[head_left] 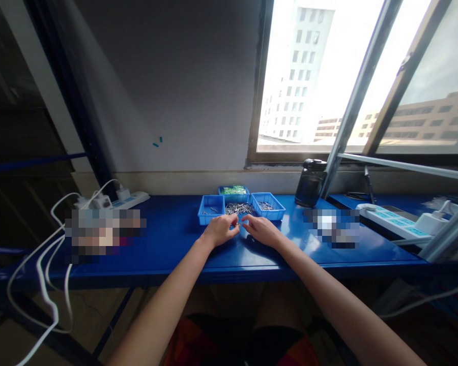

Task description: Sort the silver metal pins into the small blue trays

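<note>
My left hand and my right hand meet just in front of a group of small blue bins. Fingers of both hands are pinched together, almost touching; a tiny piece seems to be between them, too small to name. Right behind the hands, a pile of thin metal pins fills the middle bin, whose front is partly covered by my fingers. The left bin holds a few similar pins, and the right bin holds a small heap. Green packets lie in the back bin.
All this stands on a blue metal table. A dark jug stands at the back right. White power strips and cables lie at both sides. Blurred items are at left and right. A metal post rises before the window.
</note>
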Available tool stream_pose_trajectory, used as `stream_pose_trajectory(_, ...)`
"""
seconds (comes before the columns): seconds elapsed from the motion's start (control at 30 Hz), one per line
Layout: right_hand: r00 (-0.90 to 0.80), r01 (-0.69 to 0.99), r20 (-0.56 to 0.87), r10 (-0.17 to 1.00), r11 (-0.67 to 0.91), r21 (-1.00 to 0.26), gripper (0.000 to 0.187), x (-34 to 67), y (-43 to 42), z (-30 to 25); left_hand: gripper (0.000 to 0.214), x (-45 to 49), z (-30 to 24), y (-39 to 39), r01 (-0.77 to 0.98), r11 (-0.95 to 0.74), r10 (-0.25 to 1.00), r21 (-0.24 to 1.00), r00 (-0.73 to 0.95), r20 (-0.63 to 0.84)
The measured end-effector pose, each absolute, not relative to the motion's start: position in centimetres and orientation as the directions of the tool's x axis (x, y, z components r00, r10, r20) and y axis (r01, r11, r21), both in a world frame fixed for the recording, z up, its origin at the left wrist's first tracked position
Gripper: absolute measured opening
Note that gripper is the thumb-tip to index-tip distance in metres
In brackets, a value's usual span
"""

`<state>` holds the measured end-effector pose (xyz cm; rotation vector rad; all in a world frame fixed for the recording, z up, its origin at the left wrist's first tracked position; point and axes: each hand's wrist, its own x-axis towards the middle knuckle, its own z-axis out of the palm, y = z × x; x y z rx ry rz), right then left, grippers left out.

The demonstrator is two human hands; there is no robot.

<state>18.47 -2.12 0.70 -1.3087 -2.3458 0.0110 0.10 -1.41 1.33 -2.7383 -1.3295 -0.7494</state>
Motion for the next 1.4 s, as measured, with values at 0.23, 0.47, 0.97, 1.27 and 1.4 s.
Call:
stream_pose_trajectory(0.23, -0.51, 0.776, 0.364, 0.779, 0.6, -0.196, 0.025, 18.4, -2.2, 0.8, 0.025, -0.1, 1.1, -0.9, 0.776, -0.604, 0.783, 0.184, 0.533, 0.321)
stream_pose_trajectory(0.47, -0.523, 0.777, 0.365, 0.77, 0.607, -0.166, 0.027, 18.6, -1.7, 0.3, 0.028, 0.0, 1.3, -1.1, 0.774, -0.605, 0.786, 0.187, 0.542, 0.299)
stream_pose_trajectory(0.97, -0.391, 0.878, 0.347, 0.853, 0.458, -0.136, 0.029, 18.8, -1.4, 0.0, 0.027, -0.2, 1.5, -1.3, 0.829, -0.526, 0.831, 0.189, 0.454, 0.322)
stream_pose_trajectory(1.27, -0.468, 0.865, 0.305, 0.829, 0.5, -0.032, 0.029, 18.4, -1.6, -0.1, 0.024, 0.0, 1.6, -1.7, 0.696, -0.691, 0.699, 0.196, 0.573, 0.429)
stream_pose_trajectory(1.4, -0.489, 0.859, 0.3, 0.819, 0.512, 0.004, 0.028, 18.3, -1.7, -0.2, 0.023, 0.2, 1.5, -1.8, 0.665, -0.732, 0.649, 0.151, 0.611, 0.454)
